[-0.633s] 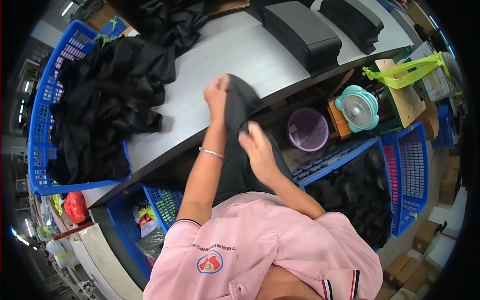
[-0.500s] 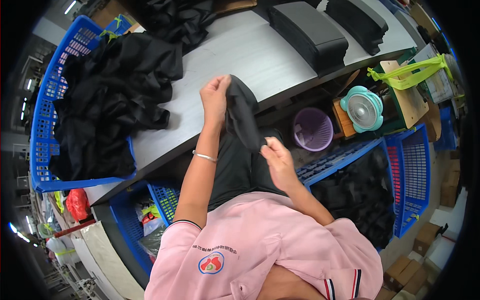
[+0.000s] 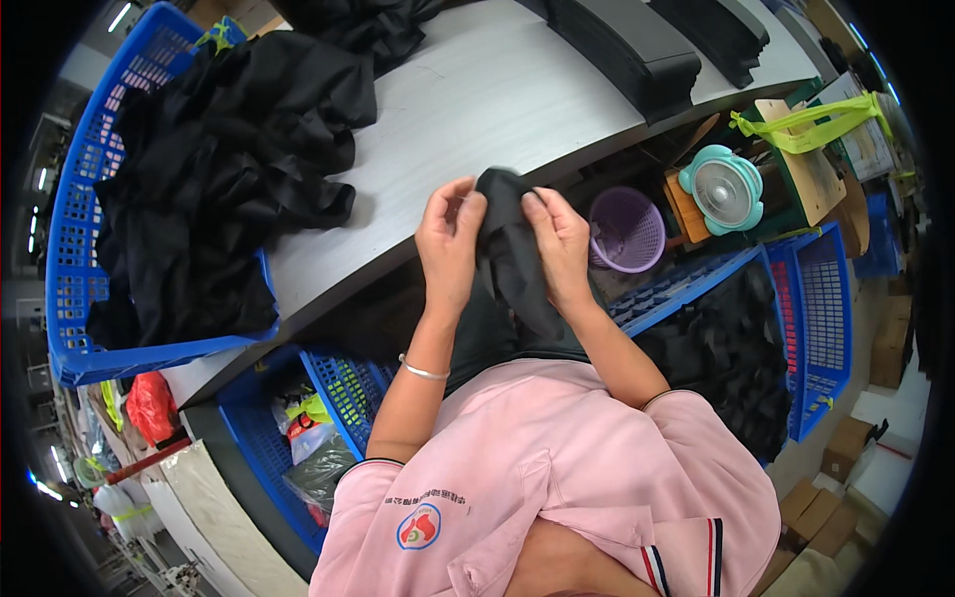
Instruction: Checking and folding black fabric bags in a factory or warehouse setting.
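A piece of black fabric (image 3: 512, 249) hangs between my hands, just off the front edge of the table and above my lap. My left hand (image 3: 448, 239) pinches its upper left side. On the other side, my right hand (image 3: 562, 244) grips the upper right edge between thumb and fingers. The lower end of the cloth dangles free. What kind of piece it is does not show. To the left, a heap of black cloth (image 3: 229, 179) spills from a blue basket (image 3: 75, 249) onto the grey tabletop (image 3: 468, 99).
Stacks of flat black pieces (image 3: 627, 55) lie at the table's far right. Below the edge stand a purple bin (image 3: 627, 231) and a turquoise fan (image 3: 721, 194). Blue crates (image 3: 824, 333) with black pieces sit at my right, and another crate (image 3: 254, 438) at my lower left.
My right hand has moved up beside the left, and the left has come slightly down and right. The fabric, stretched diagonally before, now hangs from both hands. The view has shifted a little.
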{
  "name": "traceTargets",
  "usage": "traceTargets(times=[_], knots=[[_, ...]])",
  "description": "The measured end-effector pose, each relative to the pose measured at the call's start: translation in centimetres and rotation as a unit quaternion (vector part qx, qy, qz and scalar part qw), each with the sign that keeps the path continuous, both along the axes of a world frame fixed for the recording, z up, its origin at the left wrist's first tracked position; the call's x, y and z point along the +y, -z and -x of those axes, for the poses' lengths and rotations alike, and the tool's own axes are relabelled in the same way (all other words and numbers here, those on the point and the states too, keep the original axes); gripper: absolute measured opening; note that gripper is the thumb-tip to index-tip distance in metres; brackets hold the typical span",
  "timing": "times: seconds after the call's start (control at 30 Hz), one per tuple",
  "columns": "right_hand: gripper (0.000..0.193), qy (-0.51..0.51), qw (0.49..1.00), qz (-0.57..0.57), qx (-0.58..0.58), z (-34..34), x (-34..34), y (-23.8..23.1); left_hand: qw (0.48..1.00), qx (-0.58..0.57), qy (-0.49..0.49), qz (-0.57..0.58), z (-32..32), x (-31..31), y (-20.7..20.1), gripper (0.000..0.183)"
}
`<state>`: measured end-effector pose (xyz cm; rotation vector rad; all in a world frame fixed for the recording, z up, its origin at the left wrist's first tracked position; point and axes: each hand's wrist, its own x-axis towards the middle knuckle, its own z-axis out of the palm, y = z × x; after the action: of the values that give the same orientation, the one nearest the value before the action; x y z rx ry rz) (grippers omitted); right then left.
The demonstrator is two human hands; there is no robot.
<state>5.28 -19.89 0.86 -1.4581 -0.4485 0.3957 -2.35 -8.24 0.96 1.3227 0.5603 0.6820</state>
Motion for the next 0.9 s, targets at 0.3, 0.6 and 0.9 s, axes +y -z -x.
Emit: traceTargets(times=[0.3,0.6,0.9], knots=[[0.028,0.137,0.948,0.099,-0.270,0.6,1.9,1.6,0.947,-0.110,0.105,0.284,4.4,-1.9,2.8,0.029],[0.021,-0.205,0.973,0.053,0.093,0.7,1.2,3.4,0.814,-0.220,0.132,0.521,5.2,-0.7,2.9,0.036],[0.019,-0.281,0.901,-0.198,0.263,5.1,-0.9,12.1,0.872,-0.151,0.198,0.422,6.1,-0.2,0.3,0.054]])
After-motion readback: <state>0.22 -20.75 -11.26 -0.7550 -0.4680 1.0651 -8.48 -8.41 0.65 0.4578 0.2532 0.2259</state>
